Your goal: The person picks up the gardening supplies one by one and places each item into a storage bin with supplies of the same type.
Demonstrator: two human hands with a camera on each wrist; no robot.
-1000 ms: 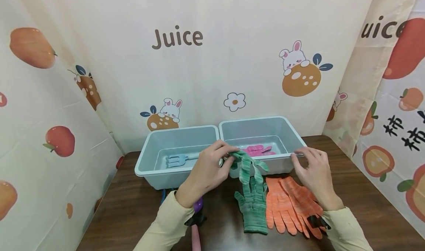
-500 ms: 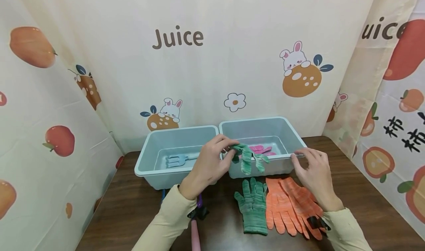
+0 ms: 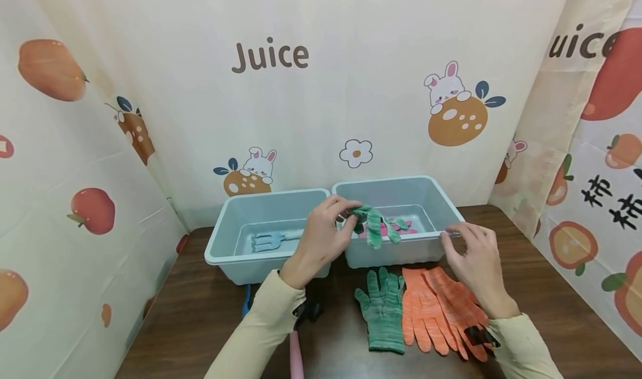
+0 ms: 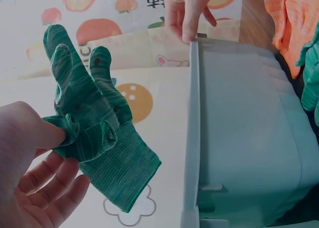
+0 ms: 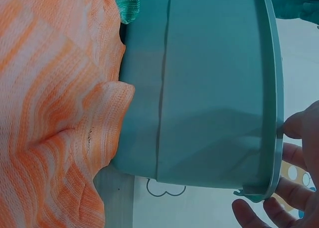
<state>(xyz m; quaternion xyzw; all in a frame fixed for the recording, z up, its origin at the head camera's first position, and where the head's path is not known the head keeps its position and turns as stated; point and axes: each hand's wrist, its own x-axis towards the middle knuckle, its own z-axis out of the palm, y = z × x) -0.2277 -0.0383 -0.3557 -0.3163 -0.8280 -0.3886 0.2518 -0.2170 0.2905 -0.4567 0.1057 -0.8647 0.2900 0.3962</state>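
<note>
My left hand (image 3: 323, 234) pinches a green striped knit glove (image 4: 94, 108) between thumb and fingers. Its fingers dangle over the front rim of the right-hand light blue bin (image 3: 396, 252). A pink glove (image 3: 410, 230) lies inside that bin, partly covered by the hanging green one. At the bin's front right corner my right hand (image 3: 473, 256) grips the rim, thumb outside. Below the bin, a second green glove (image 3: 385, 312) lies flat on the table, with a pair of orange gloves (image 3: 423, 312) beside it, partly under my right forearm.
A second light blue bin (image 3: 266, 262) stands to the left, holding a small blue garden fork (image 3: 268, 241). Near my left forearm lie a pink handle (image 3: 296, 354) and a blue item (image 3: 246, 301), both partly hidden. A printed curtain (image 3: 301, 106) hangs behind.
My left hand has lifted the green glove off the lower one and up over the right bin's front rim. The right hand stays at the bin's corner.
</note>
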